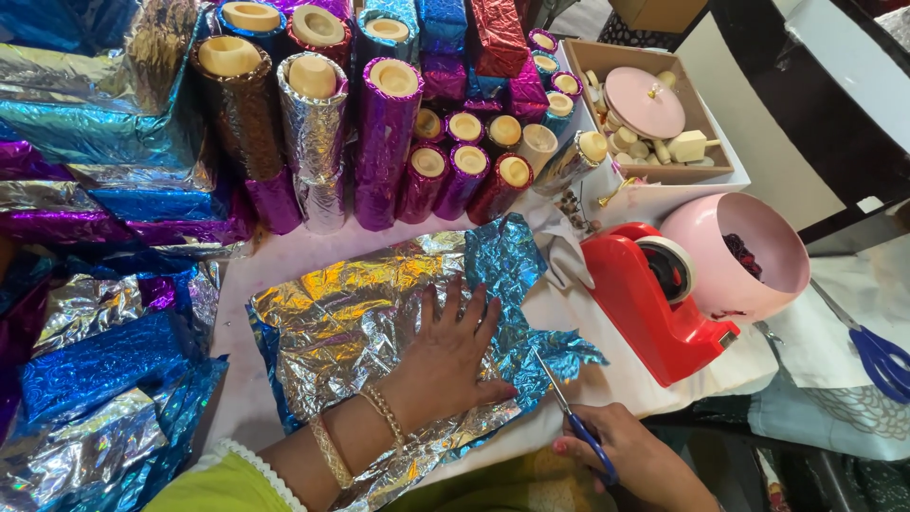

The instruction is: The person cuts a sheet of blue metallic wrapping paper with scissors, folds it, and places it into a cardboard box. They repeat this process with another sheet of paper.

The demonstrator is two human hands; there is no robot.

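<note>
- Left hand (445, 356) lies flat, fingers spread, pinning my foil sheet (379, 313).
- Right hand (635, 460) grips scissors (569, 412), blades pointing up-left at the foil's right edge, beside my left thumb.

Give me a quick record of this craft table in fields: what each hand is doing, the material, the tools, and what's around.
left hand: pressed flat on the foil sheet
right hand: holds blue-handled scissors, blades at the sheet's edge
material: crinkled silver foil with a blue underside
behind: wooden cylinders wrapped in foil, purple, silver, red, blue
right of sheet: red tape dispenser, pink bowl
far right: second pair of blue scissors
back right: cardboard box with wooden pieces and a pink lid
left: heap of wrapped foil bundles
</note>
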